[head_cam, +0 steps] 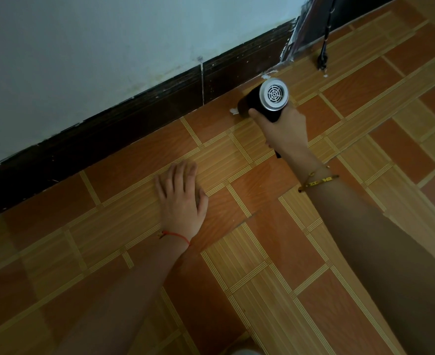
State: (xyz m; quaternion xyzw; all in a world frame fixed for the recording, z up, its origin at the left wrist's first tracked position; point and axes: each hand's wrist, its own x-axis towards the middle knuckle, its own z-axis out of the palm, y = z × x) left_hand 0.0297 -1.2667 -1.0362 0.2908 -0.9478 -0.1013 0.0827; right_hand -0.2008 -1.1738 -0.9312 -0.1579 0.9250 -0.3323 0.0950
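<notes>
My right hand (284,129) grips the handle of a black hair dryer (262,98). Its silver rear grille faces the camera and its nozzle points down at the floor near the dark skirting board (134,119). My left hand (181,198) presses flat on the patterned vinyl flooring (262,265), fingers straight and spread, about a hand's width from the wall. A seam in the flooring (239,224) runs diagonally between my two arms. A small white scrap (233,111) lies at the dryer's nozzle.
A pale wall (96,55) rises behind the skirting. At the top right a black cord with a plug (322,60) hangs to the floor beside a clear plastic sheet (294,39). White flecks (266,76) lie near the skirting.
</notes>
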